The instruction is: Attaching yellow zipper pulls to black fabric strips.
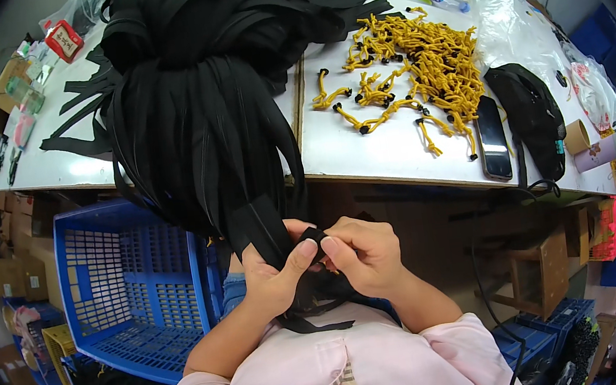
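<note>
- Both hands meet near the middle of the frame, pinching one small black strip (315,235); the thumb tips stand side by side on it, almost touching.
- The left hand (273,274) has its thumb closed on the strip, with fingers curled behind; its forearm rises from the lower left, bent inward.
- The right hand (368,253) pinches with its thumb against the bent forefinger, other fingers folded; its forearm comes from the lower right.
- Another wide black band (259,231) hangs just above the left hand; whether it is the same piece, I cannot tell.
- Behind it, a large bundle of black strips (170,132) spills over the front edge of the white table (349,155), at the upper left.
- The hands work in the gap between this edge and the pink shirt (299,370); to the right, the gap continues toward a wooden stool (542,271).
- At the left, near the left forearm, stands a blue crate (198,283), limiting the room there.
- Yellow cords (429,54) lie heaped at the upper right, well apart from the hands.
</note>
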A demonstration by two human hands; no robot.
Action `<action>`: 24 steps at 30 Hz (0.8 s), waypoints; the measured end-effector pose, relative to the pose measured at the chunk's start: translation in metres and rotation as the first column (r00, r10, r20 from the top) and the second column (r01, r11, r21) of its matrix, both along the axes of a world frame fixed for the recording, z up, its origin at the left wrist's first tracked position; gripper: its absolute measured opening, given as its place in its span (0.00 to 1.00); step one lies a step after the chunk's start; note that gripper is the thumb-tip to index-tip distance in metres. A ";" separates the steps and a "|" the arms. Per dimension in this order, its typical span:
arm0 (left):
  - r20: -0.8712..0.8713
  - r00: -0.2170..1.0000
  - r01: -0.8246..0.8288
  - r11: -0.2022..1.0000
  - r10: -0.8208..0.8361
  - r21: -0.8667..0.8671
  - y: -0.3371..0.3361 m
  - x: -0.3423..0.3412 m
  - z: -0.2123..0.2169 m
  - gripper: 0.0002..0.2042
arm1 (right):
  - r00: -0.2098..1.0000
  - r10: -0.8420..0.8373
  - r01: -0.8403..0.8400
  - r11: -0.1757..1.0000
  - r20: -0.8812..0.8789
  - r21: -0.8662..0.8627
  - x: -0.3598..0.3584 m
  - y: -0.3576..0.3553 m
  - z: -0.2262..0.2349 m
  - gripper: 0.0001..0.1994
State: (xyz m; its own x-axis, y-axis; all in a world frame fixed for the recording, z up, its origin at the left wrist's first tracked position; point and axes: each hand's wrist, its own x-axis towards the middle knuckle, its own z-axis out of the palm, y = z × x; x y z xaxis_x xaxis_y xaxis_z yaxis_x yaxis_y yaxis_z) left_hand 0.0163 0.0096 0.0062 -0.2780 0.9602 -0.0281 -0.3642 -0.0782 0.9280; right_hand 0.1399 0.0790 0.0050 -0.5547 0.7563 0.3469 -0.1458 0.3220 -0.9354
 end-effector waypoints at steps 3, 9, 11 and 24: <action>-0.289 0.956 -0.034 0.999 0.044 0.039 0.000 -0.004 -0.009 0.09 | 1.000 0.030 -0.030 0.978 0.004 0.207 0.002 0.006 -0.004 0.07; -0.706 0.648 0.167 0.850 0.286 0.499 0.001 -0.002 -0.008 0.12 | 0.921 0.067 -0.364 0.497 -0.383 -0.788 -0.001 -0.005 -0.015 0.06; -0.691 0.608 0.073 0.839 0.391 0.539 0.006 0.000 -0.013 0.08 | 0.913 0.095 -0.393 0.469 -0.397 -0.791 -0.001 0.002 -0.017 0.08; 0.000 0.997 -0.074 0.988 0.075 -0.138 0.006 0.001 -0.008 0.10 | 0.715 -0.620 0.394 0.740 0.325 0.545 0.007 0.100 -0.020 0.03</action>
